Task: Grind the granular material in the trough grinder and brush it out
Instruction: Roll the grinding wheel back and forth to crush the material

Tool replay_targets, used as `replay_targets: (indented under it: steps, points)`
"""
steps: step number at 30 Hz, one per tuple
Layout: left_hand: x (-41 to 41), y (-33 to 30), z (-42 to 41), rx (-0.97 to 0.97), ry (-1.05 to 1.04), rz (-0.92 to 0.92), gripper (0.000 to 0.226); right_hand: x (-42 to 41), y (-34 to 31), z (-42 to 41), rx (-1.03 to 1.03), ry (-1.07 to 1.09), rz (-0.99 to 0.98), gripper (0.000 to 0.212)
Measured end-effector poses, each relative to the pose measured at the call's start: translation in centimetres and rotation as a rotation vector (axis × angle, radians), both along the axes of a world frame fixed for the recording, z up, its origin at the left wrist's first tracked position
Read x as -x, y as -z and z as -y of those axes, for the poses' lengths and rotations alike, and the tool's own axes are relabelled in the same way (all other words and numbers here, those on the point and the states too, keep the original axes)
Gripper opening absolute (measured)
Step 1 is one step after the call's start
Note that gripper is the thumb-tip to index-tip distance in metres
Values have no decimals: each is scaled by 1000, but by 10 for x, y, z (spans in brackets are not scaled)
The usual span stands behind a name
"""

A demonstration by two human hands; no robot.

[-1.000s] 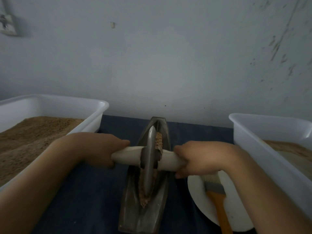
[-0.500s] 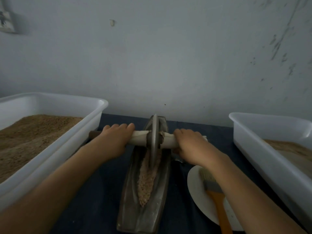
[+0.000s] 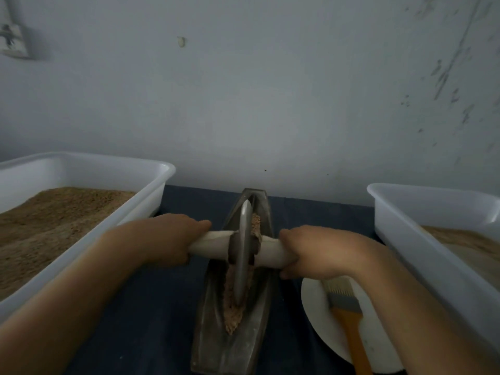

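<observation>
Trough grinder [image 3: 216,345]: a dark metal, boat-shaped trough lying lengthwise on the dark blue cloth [image 3: 151,334], its near end at the bottom edge of the view and its far tip close to the wall; it sits between the two white tubs.
Brush [image 3: 349,318]: lies on the white plate [image 3: 313,301] just right of the trough, orange handle toward the viewer, pale bristles pointing away and partly under the right wrist.
Granular material [image 3: 232,312]: a brownish strip along the bottom of the trough groove, running from the near part up beneath the wheel; some grains cling to the wheel's right face near the top.
Grinding wheel [image 3: 242,255]: a thin metal disc standing upright on edge in the groove, about midway along the trough, with a pale axle handle [image 3: 213,244] through its hub sticking out to both sides.
Left hand [image 3: 167,239]: fingers wrapped around the left end of the handle, knuckles up, close beside the wheel.
Right hand [image 3: 313,250]: fingers curled around the right end of the handle, thumb tucked below, above the far edge of the plate.
Left tub [image 3: 151,190]: white plastic, holding a bed of brown granules.
Right tub [image 3: 405,226]: white plastic, holding a paler, finer layer.
Wall [image 3: 270,104]: grey-white, scuffed at the upper right.
</observation>
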State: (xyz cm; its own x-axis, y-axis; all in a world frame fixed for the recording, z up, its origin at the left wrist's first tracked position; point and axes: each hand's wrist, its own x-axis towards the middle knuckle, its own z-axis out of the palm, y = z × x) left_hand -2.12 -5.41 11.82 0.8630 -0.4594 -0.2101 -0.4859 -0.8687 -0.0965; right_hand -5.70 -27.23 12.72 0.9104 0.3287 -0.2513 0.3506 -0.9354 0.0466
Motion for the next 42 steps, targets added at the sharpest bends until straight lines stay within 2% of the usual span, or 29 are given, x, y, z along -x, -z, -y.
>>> replay_targets:
  steps: [3,5,7,10,13,15,18,21,24,27,32,34,36,39,42]
  points:
    - [9,-10,-7,7,48,-125,29,11,-9,1,-12,-30,-73,39]
    - [9,-11,-7,12,42,-157,33,12,-11,2,-16,-28,-105,38]
    - [5,-7,-5,24,22,-139,30,8,-8,1,-16,-15,-98,38]
    - [-5,1,-1,44,-26,-86,38,-4,1,1,-41,10,-2,39]
    - [-16,12,1,101,-49,65,34,-20,17,6,-76,34,192,34]
    - [-23,24,5,137,-60,270,30,-31,29,10,-65,28,359,32]
    - [-28,39,14,176,-88,538,38,-40,44,14,-65,24,562,30]
    - [-30,44,15,204,-74,576,40,-42,47,13,-69,12,622,29]
    - [-27,40,10,206,-45,524,39,-35,41,11,-45,-1,552,25]
    - [-23,30,7,123,-16,411,40,-24,30,8,-23,16,376,25]
    - [0,0,3,-4,-15,4,50,-3,4,1,-8,6,37,40]
    - [7,-9,-2,-15,12,-116,42,6,-5,0,3,-35,-37,40]
    - [8,-13,-7,-7,40,-198,29,12,-10,0,-1,-63,-79,40]
    - [6,-14,-9,13,39,-256,33,10,-10,1,-15,-59,-96,40]
    - [-3,-5,-7,46,9,-209,34,-1,-4,2,-41,-26,-62,38]
